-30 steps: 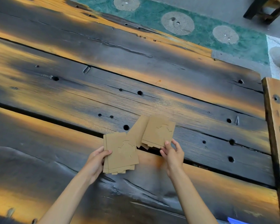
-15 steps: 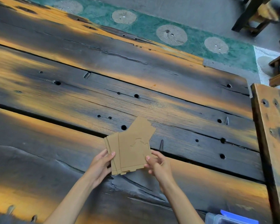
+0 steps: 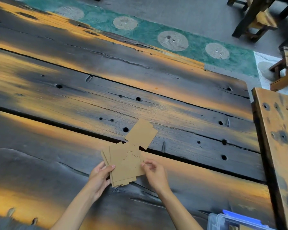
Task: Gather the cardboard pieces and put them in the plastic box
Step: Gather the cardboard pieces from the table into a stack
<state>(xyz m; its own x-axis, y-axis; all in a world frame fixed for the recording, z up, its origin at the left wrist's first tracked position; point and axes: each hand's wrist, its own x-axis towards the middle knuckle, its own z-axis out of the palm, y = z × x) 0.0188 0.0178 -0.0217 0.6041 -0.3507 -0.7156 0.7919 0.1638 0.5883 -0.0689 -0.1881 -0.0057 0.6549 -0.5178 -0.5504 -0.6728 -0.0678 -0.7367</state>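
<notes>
I logged the cardboard pieces (image 3: pixel 126 165) gathered in one ragged stack above the tabletop's (image 3: pixel 56 163) near middle, left hand (image 3: pixel 99 178) gripping its left edge, right hand (image 3: pixel 154 171) curled at its right edge, pinch unclear; plastic box (image 3: pixel 231 221), near-right corner, not yet reached.

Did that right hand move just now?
Yes. Against the round hole in the table, the right hand came left and closer in, toward the cardboard stack.

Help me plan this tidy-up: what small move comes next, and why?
Probably square up the cardboard pieces: the left hand grips them, but one piece juts out askew, and the right hand is at their edge to nudge it in.
</notes>
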